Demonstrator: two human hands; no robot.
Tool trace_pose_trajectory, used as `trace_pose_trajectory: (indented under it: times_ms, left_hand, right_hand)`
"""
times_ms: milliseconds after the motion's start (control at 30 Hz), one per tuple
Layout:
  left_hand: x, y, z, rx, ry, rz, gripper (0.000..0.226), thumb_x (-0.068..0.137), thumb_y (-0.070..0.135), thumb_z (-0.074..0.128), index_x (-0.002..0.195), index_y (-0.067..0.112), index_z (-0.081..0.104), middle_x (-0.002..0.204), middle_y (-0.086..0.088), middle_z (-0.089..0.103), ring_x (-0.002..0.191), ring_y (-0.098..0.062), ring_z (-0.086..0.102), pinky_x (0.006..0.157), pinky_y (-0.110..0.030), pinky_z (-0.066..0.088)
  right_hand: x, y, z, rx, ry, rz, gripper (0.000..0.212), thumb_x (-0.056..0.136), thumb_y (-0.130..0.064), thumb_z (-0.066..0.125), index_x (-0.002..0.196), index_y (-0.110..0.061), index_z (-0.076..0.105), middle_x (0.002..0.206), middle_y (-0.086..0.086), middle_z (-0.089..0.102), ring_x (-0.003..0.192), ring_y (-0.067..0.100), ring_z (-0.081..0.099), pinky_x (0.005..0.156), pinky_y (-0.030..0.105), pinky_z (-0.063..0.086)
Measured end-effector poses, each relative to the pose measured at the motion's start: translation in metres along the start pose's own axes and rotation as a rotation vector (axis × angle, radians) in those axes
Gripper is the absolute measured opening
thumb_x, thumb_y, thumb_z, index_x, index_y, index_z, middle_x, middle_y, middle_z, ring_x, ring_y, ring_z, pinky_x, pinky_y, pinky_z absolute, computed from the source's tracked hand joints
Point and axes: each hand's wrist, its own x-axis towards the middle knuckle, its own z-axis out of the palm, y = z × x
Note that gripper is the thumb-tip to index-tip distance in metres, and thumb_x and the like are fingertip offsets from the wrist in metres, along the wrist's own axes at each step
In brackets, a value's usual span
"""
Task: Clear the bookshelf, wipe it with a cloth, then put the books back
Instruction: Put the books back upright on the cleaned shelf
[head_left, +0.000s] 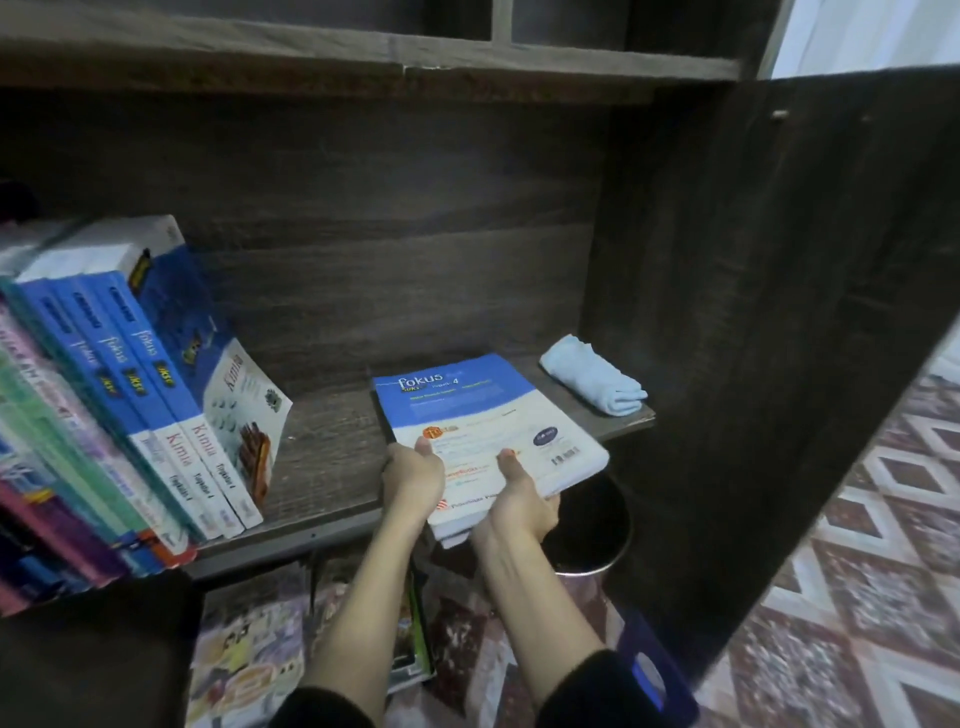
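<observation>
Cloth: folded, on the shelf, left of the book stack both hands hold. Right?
No. The head view shows the cloth lying right of the stack, not left. The rest stands: it is folded, on the shelf, and the left hand and right hand both hold the stack.

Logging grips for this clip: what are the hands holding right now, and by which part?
The left hand and right hand grip the stack of Fokus books by its near edge, thumbs on the top cover.
</observation>
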Motion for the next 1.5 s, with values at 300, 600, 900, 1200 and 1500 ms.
trace_pose_trajectory:
  times_ms: [300, 600, 900, 1200, 1500]
  left_hand:
    - [0.013, 0.012, 0.001, 0.29, -0.046, 0.045, 0.041, 0.103, 0.028, 0.028, 0.13, -0.004, 0.031, 0.135, -0.024, 0.046, 0.119, -0.038, 0.049, 0.081, -0.035, 0.038]
    - [0.015, 0.013, -0.004, 0.571, -0.01, 0.146, 0.049, 0.103, 0.033, 0.026, 0.133, -0.006, 0.032, 0.133, -0.026, 0.048, 0.121, -0.039, 0.048, 0.092, -0.039, 0.04]
    - [0.008, 0.012, -0.013, 0.813, 0.005, 0.16, 0.053, 0.101, 0.044, 0.028, 0.123, 0.004, 0.054, 0.126, -0.017, 0.057, 0.117, -0.033, 0.053, 0.089, -0.037, 0.043]
    - [0.018, -0.001, -0.022, 0.549, -0.05, 0.044, 0.045, 0.103, 0.035, 0.032, 0.121, -0.002, 0.049, 0.124, -0.021, 0.055, 0.103, -0.031, 0.053, 0.077, -0.033, 0.038]
    - [0.02, -0.013, -0.03, 0.311, 0.065, 0.035, 0.033, 0.102, 0.027, 0.033, 0.121, 0.003, 0.046, 0.124, -0.02, 0.056, 0.113, -0.036, 0.052, 0.075, -0.033, 0.035]
  right_hand:
    - [0.017, 0.017, 0.002, -0.374, 0.101, -0.051, 0.083, 0.067, -0.035, 0.085, 0.132, -0.009, 0.04, 0.127, 0.016, 0.051, 0.108, 0.038, 0.057, 0.093, 0.049, 0.048]
    - [0.04, -0.03, -0.015, -1.185, 0.158, -0.703, 0.115, 0.065, -0.048, 0.08, 0.151, -0.017, 0.01, 0.153, 0.01, 0.018, 0.141, 0.029, 0.019, 0.11, 0.046, 0.018]
    - [0.042, -0.061, 0.008, -1.863, -0.1, -0.728, 0.073, 0.085, -0.054, 0.058, 0.139, -0.009, 0.039, 0.141, 0.011, 0.042, 0.131, 0.028, 0.035, 0.103, 0.039, 0.03]
    - [0.03, -0.08, 0.023, -1.69, -0.23, -0.452, 0.058, 0.072, -0.035, 0.079, 0.118, -0.012, 0.052, 0.122, 0.007, 0.052, 0.113, 0.025, 0.056, 0.085, 0.033, 0.044]
    - [0.019, -0.07, 0.016, -0.99, -0.625, -0.123, 0.036, 0.083, 0.007, 0.064, 0.111, -0.004, 0.044, 0.109, 0.021, 0.065, 0.091, 0.034, 0.066, 0.078, 0.046, 0.054]
